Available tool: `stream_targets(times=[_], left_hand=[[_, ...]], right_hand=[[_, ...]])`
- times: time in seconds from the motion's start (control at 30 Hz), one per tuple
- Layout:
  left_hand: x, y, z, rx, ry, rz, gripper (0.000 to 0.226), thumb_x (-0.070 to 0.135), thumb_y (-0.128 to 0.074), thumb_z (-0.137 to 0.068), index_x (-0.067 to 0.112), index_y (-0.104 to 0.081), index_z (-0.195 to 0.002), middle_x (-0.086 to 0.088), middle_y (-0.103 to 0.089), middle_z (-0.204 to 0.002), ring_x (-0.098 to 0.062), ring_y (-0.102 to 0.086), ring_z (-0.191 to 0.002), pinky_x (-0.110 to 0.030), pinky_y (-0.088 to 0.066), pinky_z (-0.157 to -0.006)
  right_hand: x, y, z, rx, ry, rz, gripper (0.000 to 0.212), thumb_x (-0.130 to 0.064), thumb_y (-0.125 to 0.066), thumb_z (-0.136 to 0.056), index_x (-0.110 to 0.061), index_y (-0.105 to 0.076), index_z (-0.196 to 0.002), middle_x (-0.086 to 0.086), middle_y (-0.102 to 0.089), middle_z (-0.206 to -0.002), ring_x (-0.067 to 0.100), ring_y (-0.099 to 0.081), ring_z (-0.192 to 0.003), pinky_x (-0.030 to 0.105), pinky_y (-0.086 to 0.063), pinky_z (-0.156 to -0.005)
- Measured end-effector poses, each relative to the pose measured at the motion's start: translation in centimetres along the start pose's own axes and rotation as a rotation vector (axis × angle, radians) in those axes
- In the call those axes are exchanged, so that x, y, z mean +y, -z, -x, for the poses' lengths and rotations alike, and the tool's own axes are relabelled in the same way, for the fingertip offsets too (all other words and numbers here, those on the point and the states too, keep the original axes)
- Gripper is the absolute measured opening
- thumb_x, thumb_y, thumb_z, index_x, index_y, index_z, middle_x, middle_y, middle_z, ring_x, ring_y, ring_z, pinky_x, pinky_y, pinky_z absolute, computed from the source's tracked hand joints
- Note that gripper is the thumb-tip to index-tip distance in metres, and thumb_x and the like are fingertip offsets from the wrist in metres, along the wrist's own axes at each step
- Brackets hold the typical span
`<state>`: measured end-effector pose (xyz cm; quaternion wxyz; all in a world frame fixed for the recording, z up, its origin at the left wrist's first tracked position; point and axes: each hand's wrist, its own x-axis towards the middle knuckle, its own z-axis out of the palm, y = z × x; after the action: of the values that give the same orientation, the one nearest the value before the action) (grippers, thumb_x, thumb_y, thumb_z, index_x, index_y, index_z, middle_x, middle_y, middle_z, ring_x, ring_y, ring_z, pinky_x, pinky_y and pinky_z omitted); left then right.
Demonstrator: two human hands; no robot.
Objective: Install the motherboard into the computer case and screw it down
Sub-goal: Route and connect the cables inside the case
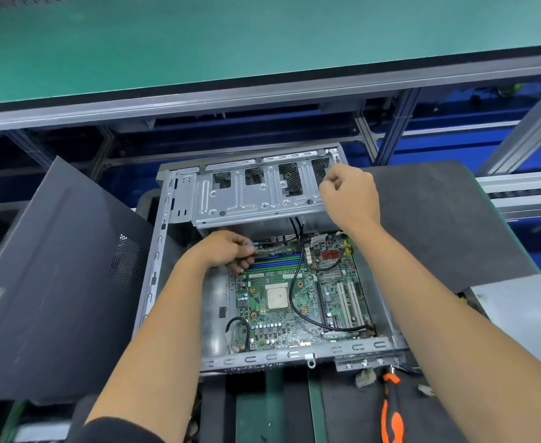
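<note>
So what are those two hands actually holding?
The right hand grips the far right edge of the raised drive cage. The left hand pinches something small and bluish; unclear what.

No text can be read: the white stickers on the motherboard (pixel 298 302) and the pale label on the dark side panel (pixel 54 276) are too blurred.

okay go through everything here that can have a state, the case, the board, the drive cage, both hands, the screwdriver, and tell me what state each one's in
computer case: lying on its side, open.
side panel: off, lying left of the case.
motherboard: lying inside the case.
drive cage: swung up.
black cable: draped across the board.
left hand: pinching something small at the board's far-left corner.
right hand: closed at the cage's right end.
screwdriver: lying unused near the case.
</note>
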<state>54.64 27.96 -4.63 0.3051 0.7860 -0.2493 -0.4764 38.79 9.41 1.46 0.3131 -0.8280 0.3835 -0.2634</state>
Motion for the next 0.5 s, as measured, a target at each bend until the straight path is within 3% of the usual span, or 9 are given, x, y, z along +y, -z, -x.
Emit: stream_targets(times=[0.13,0.2,0.3,0.4,0.5], left_hand=[[-0.45,0.69,-0.09,0.106,-0.052,-0.082,0.022,0.028,-0.055,-0.096,0.019,-0.075,-0.094,0.012,-0.072,-0.095,-0.005,-0.061,-0.096,-0.022,-0.042,-0.086],[-0.44,0.85,-0.02,0.109,-0.072,-0.074,0.021,0.030,-0.053,-0.097,0.028,-0.074,-0.092,0.016,-0.071,-0.101,-0.003,-0.057,-0.104,-0.021,-0.040,-0.093],[-0.33,0.88,-0.14,0.180,-0.039,-0.014,0.013,0.034,-0.061,-0.092,0.029,-0.071,-0.098,0.009,-0.067,-0.106,-0.009,-0.057,-0.102,-0.024,-0.044,-0.090],[-0.45,0.93,-0.25,0.213,-0.057,0.016,0.006,0.030,-0.068,-0.087,0.035,-0.070,-0.090,0.012,-0.066,-0.095,-0.005,-0.057,-0.090,-0.019,-0.044,-0.073],[-0.38,0.46,-0.47,0.269,-0.099,0.140,0.016,0.013,-0.068,-0.087,0.027,-0.072,-0.083,0.005,-0.069,-0.091,-0.011,-0.060,-0.085,-0.022,-0.049,-0.078]], right_hand=[[0.06,-0.01,-0.06,0.002,-0.004,-0.009,0.015,-0.012,-0.047,-0.079,-0.014,-0.060,-0.072,0.001,-0.056,-0.059,0.017,-0.045,-0.054,0.033,-0.047,-0.052],[0.07,-0.05,-0.09,0.007,-0.007,-0.011,0.015,-0.012,-0.047,-0.079,-0.014,-0.060,-0.071,-0.001,-0.054,-0.056,0.017,-0.044,-0.053,0.032,-0.047,-0.053],[0.09,-0.06,-0.12,0.008,-0.006,-0.007,0.015,-0.012,-0.047,-0.080,-0.014,-0.060,-0.072,-0.002,-0.053,-0.055,0.017,-0.044,-0.053,0.033,-0.048,-0.054],[0.14,-0.04,-0.10,0.010,-0.003,-0.009,0.015,-0.012,-0.047,-0.080,-0.014,-0.059,-0.071,-0.002,-0.053,-0.055,0.016,-0.044,-0.052,0.033,-0.048,-0.054],[0.16,-0.06,-0.11,0.015,0.008,-0.012,0.015,-0.012,-0.047,-0.079,-0.013,-0.059,-0.072,-0.001,-0.053,-0.055,0.017,-0.044,-0.053,0.033,-0.049,-0.055]])
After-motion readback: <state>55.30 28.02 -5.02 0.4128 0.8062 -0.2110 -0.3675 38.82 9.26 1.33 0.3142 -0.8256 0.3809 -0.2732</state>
